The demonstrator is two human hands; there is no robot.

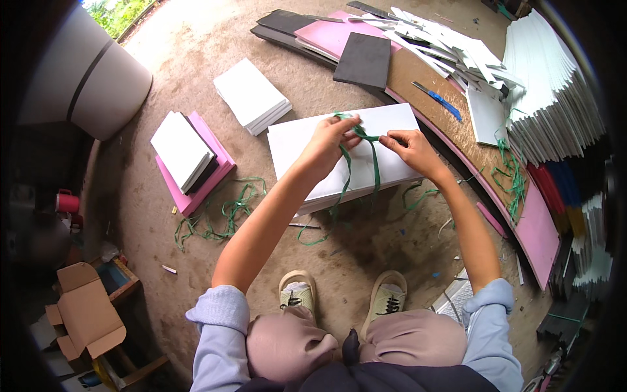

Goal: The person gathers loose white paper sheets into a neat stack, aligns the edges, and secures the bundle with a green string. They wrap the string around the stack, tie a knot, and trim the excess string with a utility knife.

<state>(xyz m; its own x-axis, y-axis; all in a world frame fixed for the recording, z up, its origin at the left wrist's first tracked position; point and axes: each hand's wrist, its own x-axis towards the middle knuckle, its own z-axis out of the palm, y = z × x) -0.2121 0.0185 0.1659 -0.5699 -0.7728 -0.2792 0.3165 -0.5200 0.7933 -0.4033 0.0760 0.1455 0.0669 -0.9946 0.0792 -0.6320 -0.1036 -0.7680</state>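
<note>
In front of me lies a stack of white sheets or boards (400,124), with green plastic twine (376,163) across its top. My left hand (324,147) is closed on the twine, its thumb and fingers pinching it above the middle of the stack. Just to the right, my right hand (414,154) pinches a length of the same twine between thumb and fingers. Loose ends hang down over the stack's near side. Whether the twine is knotted cannot be made out between the fingers.
A smaller white stack (251,91) and a pink and white pile (183,153) lie to the left. Tangled green twine (236,208) is on the floor. On the right stand a board with a blue cutter knife (445,104), white offcuts (450,49) and tall white sheets (548,85).
</note>
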